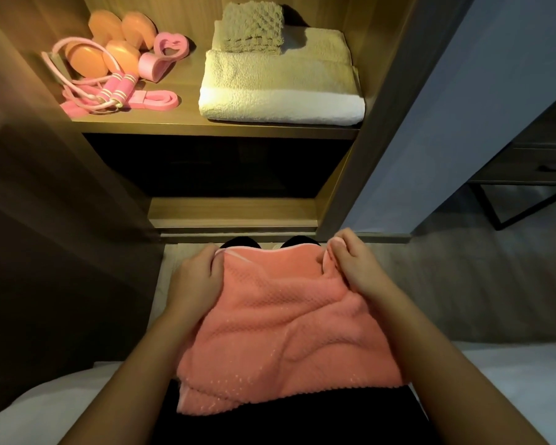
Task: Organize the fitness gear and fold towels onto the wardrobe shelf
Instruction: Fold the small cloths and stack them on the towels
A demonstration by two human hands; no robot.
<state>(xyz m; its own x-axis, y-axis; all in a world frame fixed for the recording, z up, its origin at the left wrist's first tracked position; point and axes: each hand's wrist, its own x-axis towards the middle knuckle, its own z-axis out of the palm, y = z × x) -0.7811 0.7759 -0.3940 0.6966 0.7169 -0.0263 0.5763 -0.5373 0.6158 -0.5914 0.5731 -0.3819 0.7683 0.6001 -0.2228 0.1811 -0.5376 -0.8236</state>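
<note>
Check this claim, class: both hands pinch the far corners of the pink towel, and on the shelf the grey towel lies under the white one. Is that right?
No. The head view shows the grey towel on top of the white towel, not under it. The rest holds: left hand and right hand pinch the far corners of the pink towel.
</note>
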